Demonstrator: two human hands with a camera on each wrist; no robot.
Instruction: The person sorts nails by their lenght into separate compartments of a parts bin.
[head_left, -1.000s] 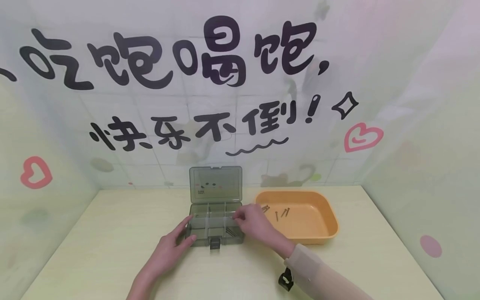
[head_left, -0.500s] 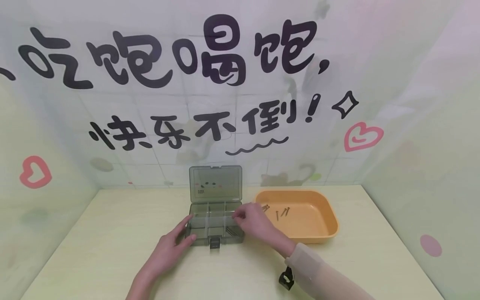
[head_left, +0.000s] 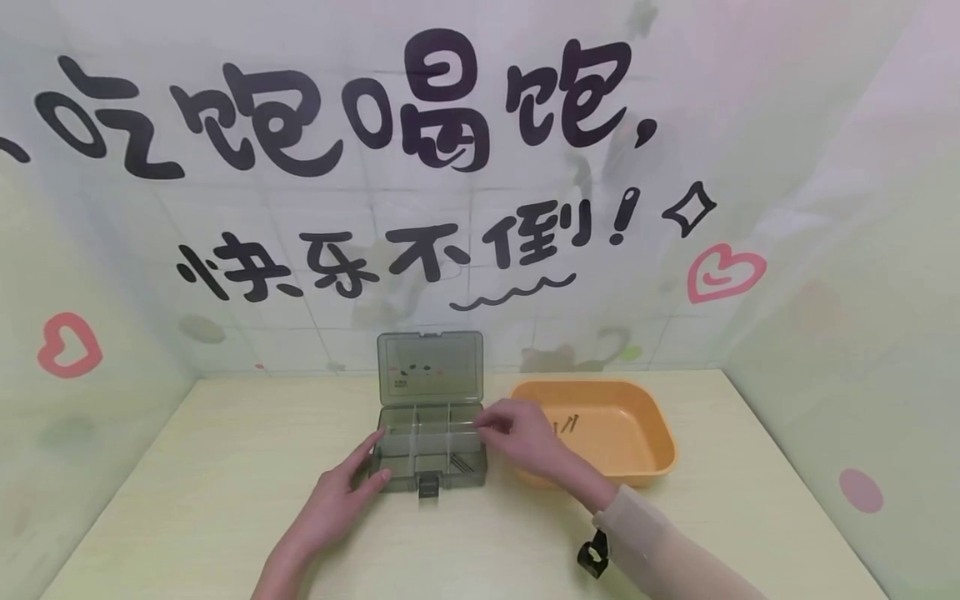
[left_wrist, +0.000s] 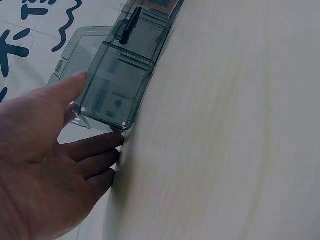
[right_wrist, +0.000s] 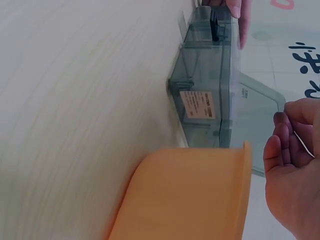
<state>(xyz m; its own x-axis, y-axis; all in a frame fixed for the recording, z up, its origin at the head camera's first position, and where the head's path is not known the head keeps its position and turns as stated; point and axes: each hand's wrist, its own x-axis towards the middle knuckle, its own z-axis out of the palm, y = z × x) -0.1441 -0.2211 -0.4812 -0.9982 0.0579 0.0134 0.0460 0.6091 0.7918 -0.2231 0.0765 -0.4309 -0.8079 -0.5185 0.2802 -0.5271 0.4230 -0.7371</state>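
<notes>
The grey see-through compartment box (head_left: 431,483) stands with its lid (head_left: 431,371) raised. Several dark screws (head_left: 462,463) lie in its front right compartment. My left hand (head_left: 341,500) rests at the box's left end, thumb against the front wall and index finger by the left rim; its other fingers stretch out loosely in the left wrist view. Beside the box's right rim hovers my right hand (head_left: 525,435), partly over the orange tray (head_left: 667,450). In the right wrist view its fingers curl with thumb and fingertip together, and nothing shows between them.
A few screws (head_left: 571,423) lie in the tray; my right hand hides its left part. A black strap-like piece (head_left: 592,554) hangs below the right sleeve (head_left: 637,533). The printed wall (head_left: 337,217) rises behind the table (head_left: 247,467).
My right hand has drawn back to the right from the box's compartments, toward the tray, and now covers the screws at the tray's left. The left hand stays in place.
</notes>
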